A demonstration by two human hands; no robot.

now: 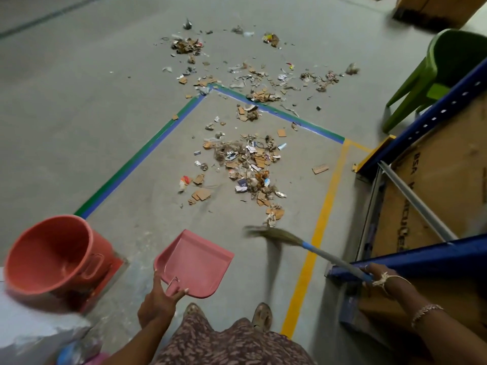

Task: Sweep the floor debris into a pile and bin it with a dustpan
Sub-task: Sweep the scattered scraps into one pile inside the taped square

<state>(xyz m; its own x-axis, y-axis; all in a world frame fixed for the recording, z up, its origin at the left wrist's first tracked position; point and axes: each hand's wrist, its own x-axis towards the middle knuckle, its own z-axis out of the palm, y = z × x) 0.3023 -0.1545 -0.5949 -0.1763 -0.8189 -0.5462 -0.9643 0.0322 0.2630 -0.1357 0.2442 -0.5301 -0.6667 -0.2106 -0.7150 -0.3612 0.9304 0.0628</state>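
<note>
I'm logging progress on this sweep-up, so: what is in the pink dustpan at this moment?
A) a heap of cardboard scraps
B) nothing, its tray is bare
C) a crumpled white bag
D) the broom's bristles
B: the dustpan, held by the left hand, shows only bare pink plastic, while the debris lies scattered on the floor ahead and the right hand grips the broom.

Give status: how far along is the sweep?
Early. Done: nothing piled; the torn cardboard and paper debris lies scattered in patches. In hand: right hand grips the blue-handled grass broom, bristles at the nearest scraps; left hand holds the empty pink plastic dustpan. Left: piling, scooping, tipping into the orange plastic bucket, which looks empty.
</note>
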